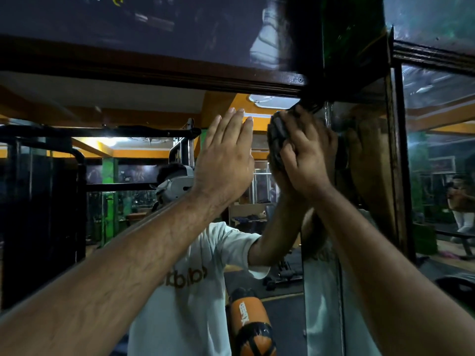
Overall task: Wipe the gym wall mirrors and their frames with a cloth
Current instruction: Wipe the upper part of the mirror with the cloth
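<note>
Gym equipment reflects in the mirror (144,201). Left hand (226,160) lies flat and open on the glass; right hand (305,155) presses a dark, soft, light cloth (278,132), bunched, at the frame's (180,80) upper corner.

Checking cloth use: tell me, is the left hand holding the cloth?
No: the left hand is flat and empty; the right hand grips the cloth.

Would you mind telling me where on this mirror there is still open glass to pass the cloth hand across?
Open glass lies left of the left hand, under the dark top frame, and below both forearms. The top right corner is crowded: the right hand presses the cloth there against the side frame.
</note>
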`<state>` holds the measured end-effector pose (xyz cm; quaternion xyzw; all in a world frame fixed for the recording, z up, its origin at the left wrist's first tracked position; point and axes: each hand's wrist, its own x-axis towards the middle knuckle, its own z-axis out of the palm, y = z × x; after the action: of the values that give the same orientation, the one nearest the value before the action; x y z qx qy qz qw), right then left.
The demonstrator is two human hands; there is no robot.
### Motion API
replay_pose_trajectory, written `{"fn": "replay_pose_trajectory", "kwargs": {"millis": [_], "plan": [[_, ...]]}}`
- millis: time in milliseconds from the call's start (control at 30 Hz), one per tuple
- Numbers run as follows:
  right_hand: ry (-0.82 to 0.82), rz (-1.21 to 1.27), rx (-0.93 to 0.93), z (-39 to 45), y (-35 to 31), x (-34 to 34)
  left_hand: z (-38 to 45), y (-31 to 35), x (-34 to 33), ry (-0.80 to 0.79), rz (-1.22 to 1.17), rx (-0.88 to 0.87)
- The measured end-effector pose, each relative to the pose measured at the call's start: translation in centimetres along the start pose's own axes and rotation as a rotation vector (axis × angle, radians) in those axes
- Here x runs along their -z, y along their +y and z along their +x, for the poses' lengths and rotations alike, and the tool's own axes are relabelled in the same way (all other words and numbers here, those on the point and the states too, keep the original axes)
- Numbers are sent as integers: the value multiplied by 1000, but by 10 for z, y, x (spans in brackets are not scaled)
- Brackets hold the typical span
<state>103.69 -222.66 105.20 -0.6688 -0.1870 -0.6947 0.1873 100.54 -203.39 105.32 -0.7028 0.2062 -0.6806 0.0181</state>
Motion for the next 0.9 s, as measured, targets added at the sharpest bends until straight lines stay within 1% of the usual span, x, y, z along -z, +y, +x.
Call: {"fn": "replay_pose_trajectory", "kwargs": {"millis": [67,100,200,233,267,300,367,400,433,467,533,567,600,633,667,733,767,800,833,900], "plan": [[35,-161,-93,6,-11,-8,-1,-3,0,-19,43,-6],[11,-167,-61,4,-20,-12,-1,-4,1,-31,48,-7],[-52,-128,197,-10,-29,-15,0,-8,6,-40,-8,-11],[-58,-118,238,-11,-24,-12,1,-9,9,-35,-27,-13],[-39,-110,223,-7,-18,-10,1,-12,11,-23,-31,-13],[-9,-100,142,0,-13,-10,1,-15,14,-10,-18,-13],[34,-130,-127,20,-14,-9,3,-21,18,4,30,4],[42,-152,-215,27,-23,-11,4,-24,19,-2,44,15],[40,-156,-219,30,-36,-14,6,-27,20,-10,47,20],[25,-153,-144,28,-49,-17,7,-30,21,-15,38,17],[-44,-179,106,13,-64,-22,7,-35,24,-21,-2,1],[-73,-195,193,6,-64,-23,6,-38,26,-26,-19,-6],[-86,-211,229,5,-58,-21,4,-40,28,-22,-26,-9],[-73,-224,208,10,-50,-19,2,-43,30,-15,-21,-9],[-42,-218,119,18,-43,-19,-1,-46,31,-10,-6,-7],[16,-175,-163,36,-46,-20,-5,-53,35,0,55,8],[33,-174,-250,40,-57,-24,-6,-57,36,3,95,22],[31,-183,-253,40,-70,-29,-6,-60,38,1,130,42],[15,-186,-176,36,-83,-34,-6,-64,38,-2,157,62],[-37,-186,64,23,-96,-39,-6,-68,38,-14,172,72]]}}
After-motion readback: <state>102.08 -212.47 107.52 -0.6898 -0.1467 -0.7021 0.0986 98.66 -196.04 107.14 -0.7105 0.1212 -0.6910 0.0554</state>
